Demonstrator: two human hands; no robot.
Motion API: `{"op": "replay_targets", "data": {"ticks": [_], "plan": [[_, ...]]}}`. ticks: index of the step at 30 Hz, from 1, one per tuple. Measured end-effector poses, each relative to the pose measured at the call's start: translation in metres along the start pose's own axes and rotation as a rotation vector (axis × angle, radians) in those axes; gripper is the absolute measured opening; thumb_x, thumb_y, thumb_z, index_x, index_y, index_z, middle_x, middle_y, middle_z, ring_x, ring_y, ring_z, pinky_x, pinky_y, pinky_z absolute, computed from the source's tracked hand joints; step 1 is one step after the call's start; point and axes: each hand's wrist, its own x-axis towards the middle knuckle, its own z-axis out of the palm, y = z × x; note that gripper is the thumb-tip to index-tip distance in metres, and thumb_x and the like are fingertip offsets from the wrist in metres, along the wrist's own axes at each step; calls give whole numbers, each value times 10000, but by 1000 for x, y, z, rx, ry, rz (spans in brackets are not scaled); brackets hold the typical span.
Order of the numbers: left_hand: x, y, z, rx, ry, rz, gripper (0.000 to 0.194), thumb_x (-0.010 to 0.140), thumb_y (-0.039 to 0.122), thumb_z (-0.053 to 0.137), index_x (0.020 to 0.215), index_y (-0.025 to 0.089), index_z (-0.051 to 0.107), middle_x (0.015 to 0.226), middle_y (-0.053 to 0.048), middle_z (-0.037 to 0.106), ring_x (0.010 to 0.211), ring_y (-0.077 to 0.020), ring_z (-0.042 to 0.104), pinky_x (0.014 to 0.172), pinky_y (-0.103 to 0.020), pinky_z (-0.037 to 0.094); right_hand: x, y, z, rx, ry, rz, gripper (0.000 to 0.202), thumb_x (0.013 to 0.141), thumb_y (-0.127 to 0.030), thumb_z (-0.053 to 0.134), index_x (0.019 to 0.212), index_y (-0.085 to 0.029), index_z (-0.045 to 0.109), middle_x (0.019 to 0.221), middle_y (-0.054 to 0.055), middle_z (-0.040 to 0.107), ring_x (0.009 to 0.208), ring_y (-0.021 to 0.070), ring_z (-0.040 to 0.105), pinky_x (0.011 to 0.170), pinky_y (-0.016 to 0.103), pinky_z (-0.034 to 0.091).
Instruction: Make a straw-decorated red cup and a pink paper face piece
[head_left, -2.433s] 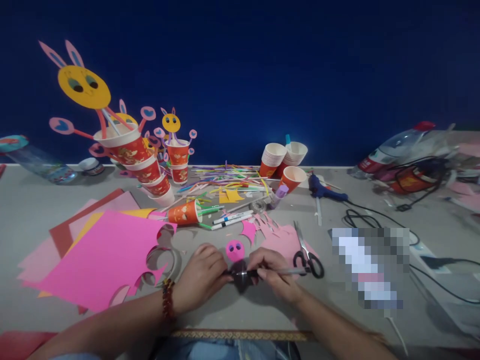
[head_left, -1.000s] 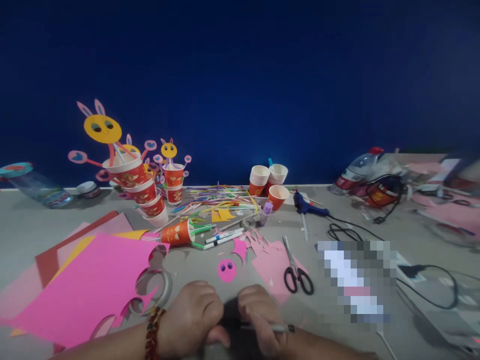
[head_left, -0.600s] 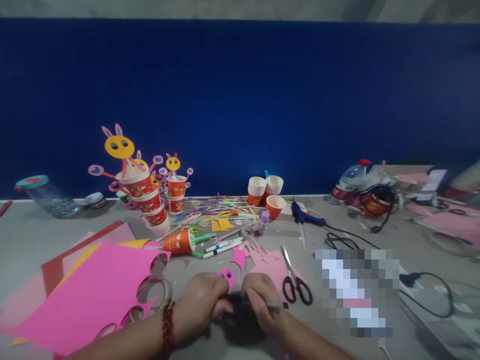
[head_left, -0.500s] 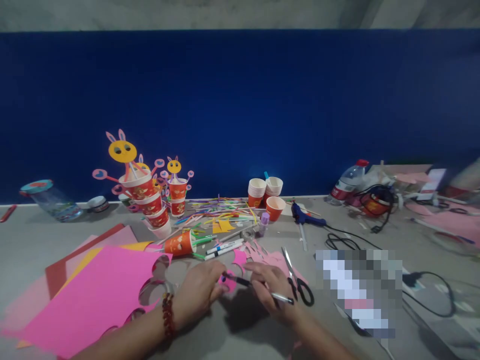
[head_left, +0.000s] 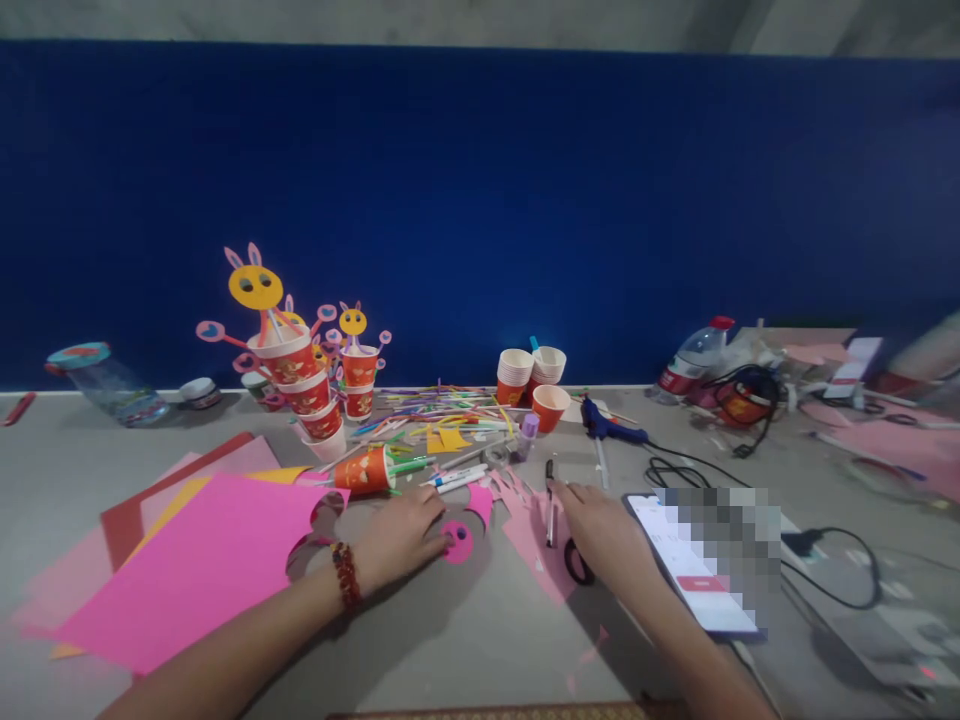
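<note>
A small pink paper circle with a dark mark [head_left: 458,541] lies on the table, the fingertips of my left hand [head_left: 401,535] at its left edge. That hand is palm down with its fingers apart, just below the white markers [head_left: 457,478]. My right hand [head_left: 592,515] is over the scissors [head_left: 578,562], hiding much of them. Its fingertips are beside a black and silver pen [head_left: 551,505], which lies on light pink paper scraps [head_left: 529,530]; whether they grip anything is unclear.
Bright pink sheets [head_left: 202,570] spread at the left, near stacked cup figures [head_left: 304,385]. An orange cup [head_left: 364,470] lies on its side. Straws, upright cups [head_left: 551,408] and a blue glue gun [head_left: 611,425] are behind. A phone [head_left: 690,565] is at the right.
My right hand has moved right and set the pen down on the pink scraps. My left hand has loosened from the pink circle, which now lies on the table.
</note>
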Motion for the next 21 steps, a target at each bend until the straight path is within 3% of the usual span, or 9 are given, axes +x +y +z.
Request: {"op": "replay_targets", "data": {"ticks": [5, 12, 16, 21], "plan": [[-4, 11, 5, -46, -13, 2, 422, 786, 482, 765, 1057, 181, 644, 1102, -93, 645, 1052, -287, 606, 917, -396, 492, -2, -36, -4, 280, 28, -150, 271, 973, -156, 454, 1082, -209, 697, 1010, 101, 744, 961, 261, 668, 823, 345, 491], [-4, 10, 12, -66, -22, 21, 317, 800, 342, 735, 1039, 186, 597, 1122, -85, 635, 1065, -280, 592, 927, -396, 482, 6, -75, 0, 477, -148, -226, 207, 940, -171, 547, 1106, -176, 670, 1097, 106, 709, 1041, 257, 643, 878, 338, 467], [-8, 8, 13, -156, 10, 66, 361, 789, 250, 727, 1103, 195, 557, 1153, -89, 639, 1084, -279, 599, 933, -410, 498, 10, -88, 3, 598, -166, -184, 237, 887, -180, 608, 1121, -187, 644, 1084, 88, 700, 974, 237, 646, 830, 317, 465], [-15, 11, 15, -198, 88, 142, 367, 834, 201, 696, 1163, 208, 533, 1182, -85, 652, 1106, -269, 611, 974, -428, 500, 13, -97, 4, 685, -202, -49, 81, 819, -130, 585, 849, -194, 623, 849, 25, 682, 786, 187, 616, 676, 267, 400]]}}
